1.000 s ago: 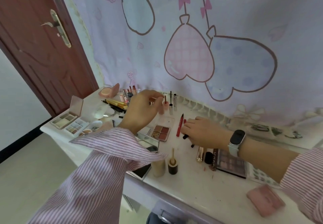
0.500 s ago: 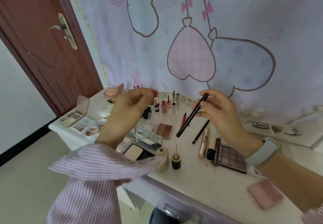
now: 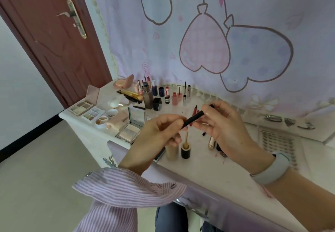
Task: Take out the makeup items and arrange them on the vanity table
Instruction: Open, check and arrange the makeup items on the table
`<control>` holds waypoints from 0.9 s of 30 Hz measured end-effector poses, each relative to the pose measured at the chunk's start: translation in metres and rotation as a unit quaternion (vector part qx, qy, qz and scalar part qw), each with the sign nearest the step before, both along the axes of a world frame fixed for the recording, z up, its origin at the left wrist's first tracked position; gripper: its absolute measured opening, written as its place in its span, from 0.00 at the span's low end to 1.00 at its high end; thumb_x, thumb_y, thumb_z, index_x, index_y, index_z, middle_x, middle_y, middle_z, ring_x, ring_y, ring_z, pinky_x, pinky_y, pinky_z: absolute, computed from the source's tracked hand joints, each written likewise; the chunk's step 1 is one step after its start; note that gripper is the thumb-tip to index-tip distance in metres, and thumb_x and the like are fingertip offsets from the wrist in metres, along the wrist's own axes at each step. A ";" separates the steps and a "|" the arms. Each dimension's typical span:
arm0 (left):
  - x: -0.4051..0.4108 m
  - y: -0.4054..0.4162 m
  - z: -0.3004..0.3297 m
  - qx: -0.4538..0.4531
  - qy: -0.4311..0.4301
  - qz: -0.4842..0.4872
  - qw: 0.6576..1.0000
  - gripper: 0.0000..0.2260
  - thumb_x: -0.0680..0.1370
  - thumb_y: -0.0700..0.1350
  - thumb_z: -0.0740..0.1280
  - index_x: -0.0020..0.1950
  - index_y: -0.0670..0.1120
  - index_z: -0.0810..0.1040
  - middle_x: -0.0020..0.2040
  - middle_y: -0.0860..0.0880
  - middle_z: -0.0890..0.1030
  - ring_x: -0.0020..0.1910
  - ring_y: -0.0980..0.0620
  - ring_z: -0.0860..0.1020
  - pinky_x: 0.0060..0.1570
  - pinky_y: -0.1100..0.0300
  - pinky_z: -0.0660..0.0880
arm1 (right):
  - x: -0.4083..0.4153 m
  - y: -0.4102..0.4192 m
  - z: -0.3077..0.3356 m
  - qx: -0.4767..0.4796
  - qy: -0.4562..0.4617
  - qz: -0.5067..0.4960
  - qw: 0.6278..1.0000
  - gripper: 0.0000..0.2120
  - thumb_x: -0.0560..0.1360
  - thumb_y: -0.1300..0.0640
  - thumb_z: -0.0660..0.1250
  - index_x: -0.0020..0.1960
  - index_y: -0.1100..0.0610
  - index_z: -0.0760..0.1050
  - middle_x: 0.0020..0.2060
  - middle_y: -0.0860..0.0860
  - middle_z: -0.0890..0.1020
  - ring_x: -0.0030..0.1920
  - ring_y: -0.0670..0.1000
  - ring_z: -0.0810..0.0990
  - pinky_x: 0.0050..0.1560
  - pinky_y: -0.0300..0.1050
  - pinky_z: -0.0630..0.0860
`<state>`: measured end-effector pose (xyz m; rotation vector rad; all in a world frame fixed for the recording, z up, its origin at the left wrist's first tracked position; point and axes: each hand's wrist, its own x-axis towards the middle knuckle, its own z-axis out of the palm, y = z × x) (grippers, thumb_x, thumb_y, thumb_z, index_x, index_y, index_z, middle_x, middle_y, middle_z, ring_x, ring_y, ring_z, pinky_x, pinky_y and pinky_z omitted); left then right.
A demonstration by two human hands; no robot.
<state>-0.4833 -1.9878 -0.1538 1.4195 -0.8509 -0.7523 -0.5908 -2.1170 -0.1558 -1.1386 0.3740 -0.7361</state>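
The lower tip of the black pencil (image 3: 194, 118) disappears between the left hand's (image 3: 159, 137) fingers, and the right hand (image 3: 221, 128) covers most of the tubes lying on the vanity table (image 3: 208, 166) behind it. Labels on the small bottles (image 3: 163, 94) at the back are too small to read. The table's right end runs past the frame.

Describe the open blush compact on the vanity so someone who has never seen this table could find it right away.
Start at the vanity table and go to its far left corner, nearest the brown door. The blush compact sits there against the cartoon curtain, left of the row of upright bottles. It is the only round compact, peach pink, with its lid tilted up; the nearby palettes are rectangular.
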 end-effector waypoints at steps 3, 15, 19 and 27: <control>-0.003 0.001 -0.001 0.029 -0.199 0.040 0.979 0.06 0.78 0.38 0.63 0.50 0.44 0.79 0.35 0.54 0.80 0.27 0.59 0.72 0.30 0.68 0.69 | -0.003 0.003 -0.001 -0.065 0.039 -0.002 0.997 0.07 0.76 0.62 0.63 0.39 0.60 0.71 0.23 0.49 0.70 0.24 0.50 0.72 0.25 0.39 0.68; -0.019 -0.012 -0.007 0.022 -0.498 0.065 0.864 0.10 0.80 0.46 0.60 0.53 0.43 0.79 0.38 0.51 0.77 0.33 0.56 0.68 0.32 0.63 0.63 | -0.008 0.009 -0.004 -0.228 0.065 0.005 0.971 0.08 0.77 0.65 0.60 0.40 0.59 0.75 0.22 0.46 0.70 0.24 0.43 0.66 0.29 0.32 0.66; -0.016 -0.010 -0.007 0.019 -0.497 0.070 0.865 0.12 0.79 0.49 0.60 0.57 0.49 0.79 0.32 0.55 0.76 0.28 0.60 0.68 0.27 0.70 0.61 | -0.012 0.004 -0.005 -0.264 0.064 0.010 0.962 0.08 0.77 0.66 0.60 0.41 0.59 0.74 0.22 0.45 0.71 0.26 0.42 0.67 0.31 0.31 0.67; -0.003 -0.011 -0.012 0.110 -0.385 0.010 0.916 0.13 0.78 0.43 0.62 0.62 0.49 0.72 0.31 0.56 0.74 0.29 0.63 0.72 0.29 0.73 0.65 | -0.009 -0.021 -0.013 -0.226 0.083 -0.040 0.970 0.11 0.77 0.65 0.60 0.41 0.55 0.77 0.23 0.45 0.70 0.26 0.45 0.66 0.27 0.33 0.64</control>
